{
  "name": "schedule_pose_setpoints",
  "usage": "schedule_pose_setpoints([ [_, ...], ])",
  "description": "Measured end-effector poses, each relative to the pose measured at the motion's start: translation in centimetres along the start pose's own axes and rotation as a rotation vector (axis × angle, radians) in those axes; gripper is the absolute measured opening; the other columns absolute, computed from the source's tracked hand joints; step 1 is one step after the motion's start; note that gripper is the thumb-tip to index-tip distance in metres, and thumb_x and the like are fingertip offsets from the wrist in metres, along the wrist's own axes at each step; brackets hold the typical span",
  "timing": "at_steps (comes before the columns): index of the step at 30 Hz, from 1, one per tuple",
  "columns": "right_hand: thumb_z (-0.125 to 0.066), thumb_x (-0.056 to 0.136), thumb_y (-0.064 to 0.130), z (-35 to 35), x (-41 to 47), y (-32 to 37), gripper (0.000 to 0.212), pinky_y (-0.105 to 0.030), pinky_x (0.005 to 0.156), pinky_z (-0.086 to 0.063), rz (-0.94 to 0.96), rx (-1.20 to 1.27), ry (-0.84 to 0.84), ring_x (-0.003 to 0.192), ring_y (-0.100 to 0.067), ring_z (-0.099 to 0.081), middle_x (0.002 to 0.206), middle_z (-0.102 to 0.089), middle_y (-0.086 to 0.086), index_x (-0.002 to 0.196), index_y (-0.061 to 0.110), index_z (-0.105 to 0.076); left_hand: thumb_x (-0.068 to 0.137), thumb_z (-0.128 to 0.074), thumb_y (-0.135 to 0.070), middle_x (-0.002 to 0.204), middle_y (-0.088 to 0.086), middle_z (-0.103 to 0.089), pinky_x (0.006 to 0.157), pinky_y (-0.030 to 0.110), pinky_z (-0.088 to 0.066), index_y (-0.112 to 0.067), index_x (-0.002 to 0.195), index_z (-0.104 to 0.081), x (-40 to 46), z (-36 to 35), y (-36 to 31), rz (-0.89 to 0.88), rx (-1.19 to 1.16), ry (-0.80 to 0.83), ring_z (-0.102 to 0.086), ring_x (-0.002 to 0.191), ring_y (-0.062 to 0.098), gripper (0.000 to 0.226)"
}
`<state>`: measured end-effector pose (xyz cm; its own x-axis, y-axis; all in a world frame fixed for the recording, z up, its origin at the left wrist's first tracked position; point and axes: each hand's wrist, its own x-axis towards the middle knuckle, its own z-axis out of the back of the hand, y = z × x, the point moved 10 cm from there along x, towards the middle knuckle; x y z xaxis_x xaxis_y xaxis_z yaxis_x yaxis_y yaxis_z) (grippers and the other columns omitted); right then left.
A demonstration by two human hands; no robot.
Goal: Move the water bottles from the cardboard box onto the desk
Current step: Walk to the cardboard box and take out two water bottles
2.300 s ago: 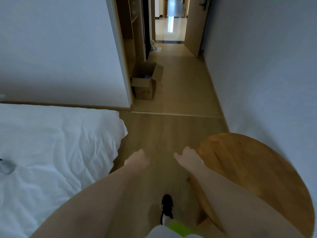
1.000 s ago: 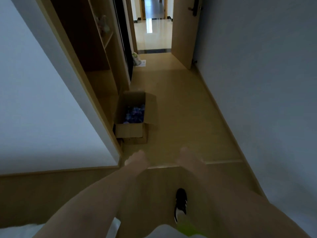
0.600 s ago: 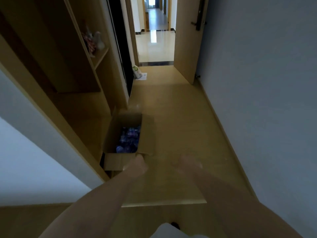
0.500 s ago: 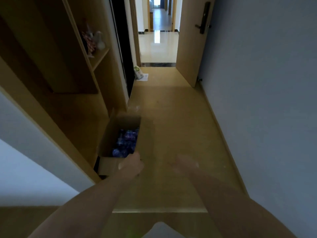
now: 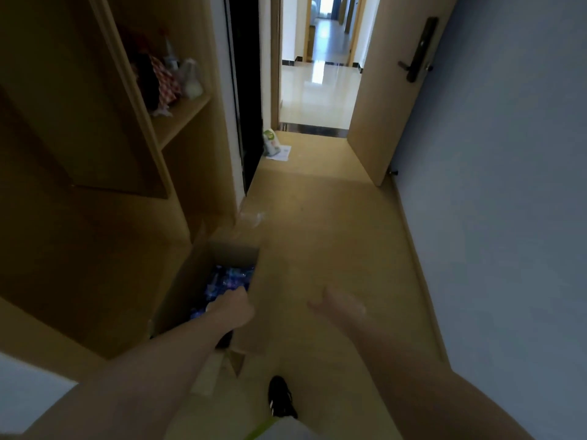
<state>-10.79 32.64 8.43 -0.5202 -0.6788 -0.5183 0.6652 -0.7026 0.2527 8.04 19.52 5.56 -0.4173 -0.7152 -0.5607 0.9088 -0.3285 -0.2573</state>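
Note:
An open cardboard box (image 5: 187,281) stands on the wooden floor against the wardrobe, flaps up. Inside it lie several water bottles (image 5: 230,281) with blue labels, dim in the shadow. My left hand (image 5: 233,308) hovers over the near end of the box, fingers curled downward, just above the bottles; whether it touches one is hidden by the hand. My right hand (image 5: 340,308) is stretched out over the bare floor right of the box, fingers apart and holding nothing. The desk is out of view.
A wooden wardrobe with an open shelf (image 5: 178,115) of small items lines the left. A blue-grey wall (image 5: 508,185) runs along the right. An open door (image 5: 390,100) and a bright hallway lie ahead. A small bag and paper (image 5: 274,147) rest on the floor. My black shoe (image 5: 281,398) is below.
I have walked from beside the bed and round table down the corridor to the box. My left hand has moved over the bottles; the right hand has spread open.

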Motion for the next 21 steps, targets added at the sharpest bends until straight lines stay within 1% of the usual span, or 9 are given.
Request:
schedule_pose_setpoints([
  [3,-0.051,0.09,0.058,3.7,5.3,1.4,0.059,-0.035,0.086,-0.046,0.005,-0.028,-0.036,0.119,-0.028,-0.057,0.13,-0.058,-0.009,0.13,0.015,-0.052,0.098,-0.041,-0.022,0.081,0.001,-0.047,0.065,0.029,-0.037,-0.016,0.097,-0.046,5.6,3.2,-1.2,-0.016,-0.01,-0.004,-0.052,0.079,0.021,0.008],
  [4,-0.05,0.09,0.057,4.7,6.7,2.2,0.058,-0.036,0.087,-0.047,0.013,-0.044,-0.033,0.118,-0.029,-0.057,0.13,-0.058,-0.011,0.129,0.013,-0.053,0.097,-0.042,-0.021,0.076,0.001,-0.045,0.061,0.028,-0.034,-0.017,0.09,-0.043,7.3,4.2,-1.6,-0.015,-0.026,-0.006,-0.047,0.07,0.018,0.009],
  [6,-0.05,0.091,0.056,6.3,9.8,3.6,0.058,-0.036,0.088,-0.047,0.026,-0.072,-0.029,0.118,-0.03,-0.057,0.129,-0.058,-0.013,0.128,0.011,-0.053,0.099,-0.041,-0.022,0.076,0.001,-0.044,0.058,0.029,-0.033,-0.019,0.09,-0.042,10.0,6.4,-2.4,-0.014,-0.047,0.014,-0.041,0.062,0.016,0.009],
  [8,-0.049,0.091,0.056,7.8,12.7,5.7,0.057,-0.034,0.083,-0.046,0.046,-0.092,-0.021,0.116,-0.029,-0.057,0.128,-0.057,-0.012,0.127,0.012,-0.053,0.1,-0.041,-0.026,0.084,0.003,-0.048,0.058,0.03,-0.035,-0.016,0.099,-0.044,12.2,8.8,-2.7,-0.009,-0.042,0.011,-0.047,0.07,0.019,0.01],
  [11,-0.048,0.092,0.056,8.6,16.3,10.0,0.054,-0.029,0.073,-0.041,0.114,-0.16,-0.005,0.109,-0.028,-0.059,0.123,-0.058,-0.01,0.125,0.014,-0.052,0.1,-0.04,-0.029,0.1,0.007,-0.05,0.068,0.034,-0.04,-0.012,0.112,-0.045,14.3,11.3,-1.3,0.048,-0.067,0.011,-0.056,0.098,0.028,0.021],
  [14,-0.047,0.094,0.05,8.2,19.5,14.7,0.05,-0.034,0.078,-0.046,0.195,-0.232,0.026,0.112,-0.029,-0.057,0.127,-0.054,-0.01,0.128,0.013,-0.05,0.103,-0.037,-0.027,0.122,0.014,-0.052,0.079,0.041,-0.045,-0.008,0.132,-0.038,15.3,12.0,1.7,0.13,-0.157,0.041,-0.056,0.106,0.031,0.035],
  [16,-0.046,0.094,0.042,7.2,20.9,18.0,0.048,-0.038,0.084,-0.046,0.261,-0.282,0.079,0.115,-0.032,-0.054,0.131,-0.05,-0.011,0.131,0.012,-0.047,0.104,-0.036,-0.025,0.13,0.018,-0.05,0.084,0.043,-0.046,-0.007,0.138,-0.035,15.4,11.8,4.0,0.188,-0.209,0.064,-0.055,0.103,0.034,0.039],
  [17,-0.044,0.094,0.04,6.3,21.4,19.7,0.047,-0.039,0.085,-0.045,0.305,-0.316,0.112,0.114,-0.032,-0.054,0.131,-0.049,-0.012,0.131,0.012,-0.047,0.104,-0.035,-0.024,0.129,0.019,-0.05,0.082,0.043,-0.045,-0.007,0.138,-0.035,15.3,11.6,5.3,0.222,-0.235,0.071,-0.054,0.098,0.034,0.039],
  [21,-0.04,0.097,0.046,3.2,22.6,25.2,0.043,-0.037,0.076,-0.044,0.489,-0.478,0.21,0.104,-0.03,-0.054,0.122,-0.048,-0.009,0.124,0.013,-0.049,0.103,-0.036,-0.025,0.11,0.013,-0.055,0.07,0.035,-0.038,-0.005,0.139,-0.033,15.0,10.2,10.4,0.372,-0.361,0.064,-0.049,0.076,0.023,0.042],
])
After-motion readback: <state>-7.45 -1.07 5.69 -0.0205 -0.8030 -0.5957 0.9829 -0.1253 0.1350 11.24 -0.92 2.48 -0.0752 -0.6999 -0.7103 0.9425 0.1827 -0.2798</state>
